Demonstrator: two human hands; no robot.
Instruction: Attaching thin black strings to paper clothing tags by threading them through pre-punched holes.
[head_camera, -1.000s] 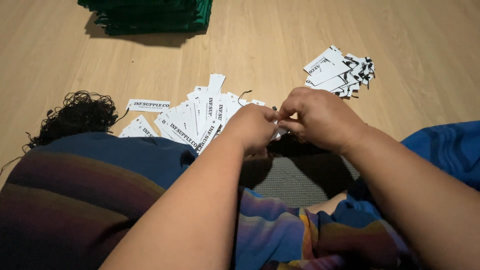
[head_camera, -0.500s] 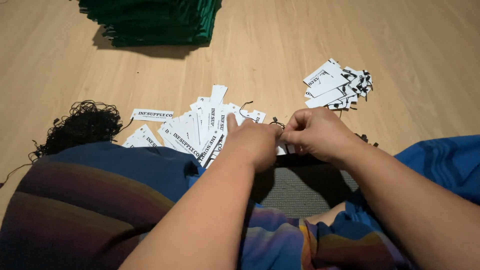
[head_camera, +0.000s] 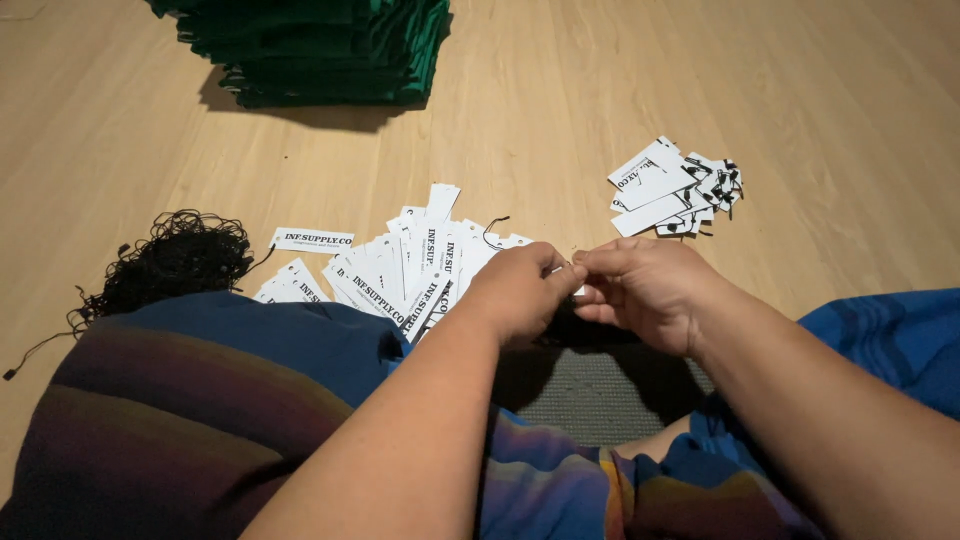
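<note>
Fingertips of the left hand (head_camera: 522, 290) and right hand (head_camera: 650, 295) are pressed together at the centre of the frame, and a small white tag (head_camera: 578, 291), mostly hidden, is pinched between them; whether a string is also held cannot be told. Both hands are closed in a fine pinch just above the lap, at the lower edge of the loose tags (head_camera: 400, 275) fanned out on the floor (head_camera: 560, 140) left of centre. A tangle of black strings (head_camera: 175, 262) lies at the left edge, well apart from the hands, and a smaller pile of strung tags (head_camera: 675, 185) sits at the upper right. A stack of green cloth (head_camera: 320, 50) rests at the top of the frame. For such fine work, the tag is best kept flat and steady in one hand while the other does the threading, with the hole turned toward the eye. The grip should be kept light, so the card is not creased, and the work held clear of the loose pile, so that nothing is dragged out of it.
</note>
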